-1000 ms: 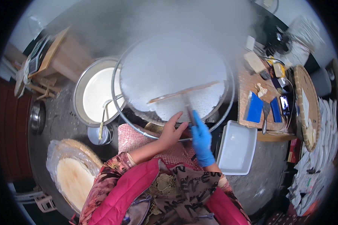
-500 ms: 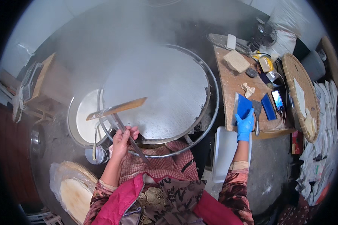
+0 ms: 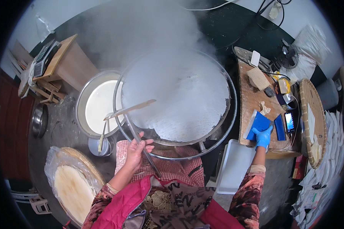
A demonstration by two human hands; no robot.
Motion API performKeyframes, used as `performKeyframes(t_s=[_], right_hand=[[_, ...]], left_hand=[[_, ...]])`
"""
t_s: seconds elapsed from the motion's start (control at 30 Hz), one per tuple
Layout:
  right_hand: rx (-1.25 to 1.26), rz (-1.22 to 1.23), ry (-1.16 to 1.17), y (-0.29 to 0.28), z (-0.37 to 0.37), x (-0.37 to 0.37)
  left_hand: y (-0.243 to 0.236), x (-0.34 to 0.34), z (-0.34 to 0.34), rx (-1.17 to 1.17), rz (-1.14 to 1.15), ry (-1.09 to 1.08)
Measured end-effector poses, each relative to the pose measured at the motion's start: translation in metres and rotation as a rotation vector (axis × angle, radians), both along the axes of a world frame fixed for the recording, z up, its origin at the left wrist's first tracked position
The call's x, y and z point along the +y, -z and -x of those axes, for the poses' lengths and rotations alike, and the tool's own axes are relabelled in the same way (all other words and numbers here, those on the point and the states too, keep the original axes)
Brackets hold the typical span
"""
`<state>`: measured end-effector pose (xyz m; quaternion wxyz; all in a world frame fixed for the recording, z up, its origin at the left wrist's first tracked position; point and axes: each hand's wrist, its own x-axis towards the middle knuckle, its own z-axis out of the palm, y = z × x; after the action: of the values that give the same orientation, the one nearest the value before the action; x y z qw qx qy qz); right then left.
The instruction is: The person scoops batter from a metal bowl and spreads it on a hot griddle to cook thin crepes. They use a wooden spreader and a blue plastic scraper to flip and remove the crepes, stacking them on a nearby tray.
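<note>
In my bare left hand point(image 3: 135, 153) I grip the handle of a T-shaped wooden spreader point(image 3: 129, 109), fingers partly curled around it. Its crossbar is over the left edge of a large round griddle point(image 3: 195, 118), coated with a pale, thin batter layer and partly veiled by steam. My right hand point(image 3: 263, 138), in a blue glove, closes on a blue scraper point(image 3: 260, 124) with a pale straight edge, at the near part of the wooden table point(image 3: 252, 101). A second blue scraper point(image 3: 279, 128) lies to its right.
Left of the griddle stands a pot of white batter point(image 3: 101, 108), with a small bucket point(image 3: 99, 146) below it. Thin round flatbreads point(image 3: 73, 187) lie on a woven tray at lower left. A white plastic tray point(image 3: 235, 168), a phone point(image 3: 289, 123) and a woven basket point(image 3: 313, 118) are on the right.
My right hand has closed on the blue scraper and tilted it, showing more of its pale edge. The left hand still holds the spreader. The whole view has shifted, and steam has drifted.
</note>
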<state>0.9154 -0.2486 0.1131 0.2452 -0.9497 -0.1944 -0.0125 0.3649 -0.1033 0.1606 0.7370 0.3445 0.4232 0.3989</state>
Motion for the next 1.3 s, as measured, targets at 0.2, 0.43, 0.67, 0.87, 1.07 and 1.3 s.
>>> performKeyframes(t_s=[0.2, 0.43, 0.67, 0.87, 1.07, 1.3], right_hand=[[0.495, -0.612, -0.176, -0.031, 0.036, -0.025], [0.828, -0.735, -0.277, -0.055, 0.154, 0.002], [1.240, -0.496, -0.643, -0.073, 0.258, 0.094], [1.259, -0.346, -0.851, -0.098, 0.300, 0.116], [0.983, -0.690, -0.845, -0.173, 0.294, 0.113], [-0.220, -0.400, -0.969, -0.226, 0.267, 0.138]], left_hand=[[-0.007, 0.014, 0.021, -0.222, -0.132, -0.008], [-0.016, 0.049, 0.047, -0.217, -0.058, 0.190], [-0.004, 0.060, 0.047, -0.380, -0.098, 0.678], [-0.020, 0.060, 0.041, -0.221, 0.056, 0.706], [-0.042, 0.072, 0.020, -0.060, 0.195, 0.501], [-0.065, 0.102, -0.014, -0.071, 0.222, 0.500]])
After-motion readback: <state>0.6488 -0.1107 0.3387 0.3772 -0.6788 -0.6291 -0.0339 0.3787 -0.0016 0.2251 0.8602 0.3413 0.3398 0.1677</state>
